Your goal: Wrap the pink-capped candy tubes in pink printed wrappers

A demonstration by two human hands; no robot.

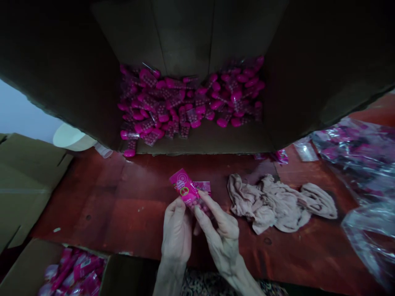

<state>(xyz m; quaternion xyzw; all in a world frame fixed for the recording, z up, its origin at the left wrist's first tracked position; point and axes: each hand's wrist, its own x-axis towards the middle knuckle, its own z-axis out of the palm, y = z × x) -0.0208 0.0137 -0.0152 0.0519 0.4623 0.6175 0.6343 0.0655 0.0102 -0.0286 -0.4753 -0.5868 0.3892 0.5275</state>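
A small pink printed packet [183, 185] with round pink beads or sweets showing in its lower part is held tilted above the red wooden table [101, 205]. My right hand [220, 232] pinches its lower right side between thumb and forefinger. At the lower left edge, the thumb and curled fingers of my left hand [177, 232] grip it too. Just behind it, a second pink packet [203, 187] lies on the table, partly hidden by the held one and by my right fingers.
Ahead lies a big open cardboard box [197, 147], with many pink-capped clear containers [185, 102] inside. A crumpled cloth [277, 203] lies right, beside clear plastic bags [367, 156]. Lower left, a smaller carton [27, 263] holds pink packets; a white bowl [74, 137] stands behind.
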